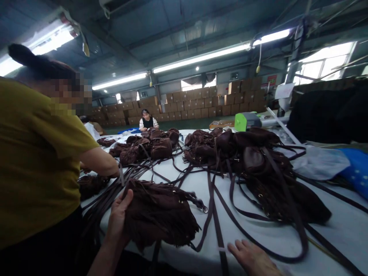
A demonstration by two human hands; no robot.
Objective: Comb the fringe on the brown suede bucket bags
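A dark brown fringed handbag [161, 214] is held at its left side by my left hand [117, 214], the thumb on the face toward me. From its right end, a metal ring and a long strap hang out over the white table. Low in the view, my right hand [251, 257] has its fingers stretched out above the table. Its fingertips are beside a flat brown strap [218, 230] with a small white band [221, 249] round it. Whether they touch the band I cannot tell.
Piles of brown bags [235, 149] with tangled straps cover the white table [178, 168]. A co-worker in a yellow top [37, 153] leans in at the left; another person [148, 122] is at the far end. Clear plastic [319, 163] lies right; stacked cartons [198, 103] line the back.
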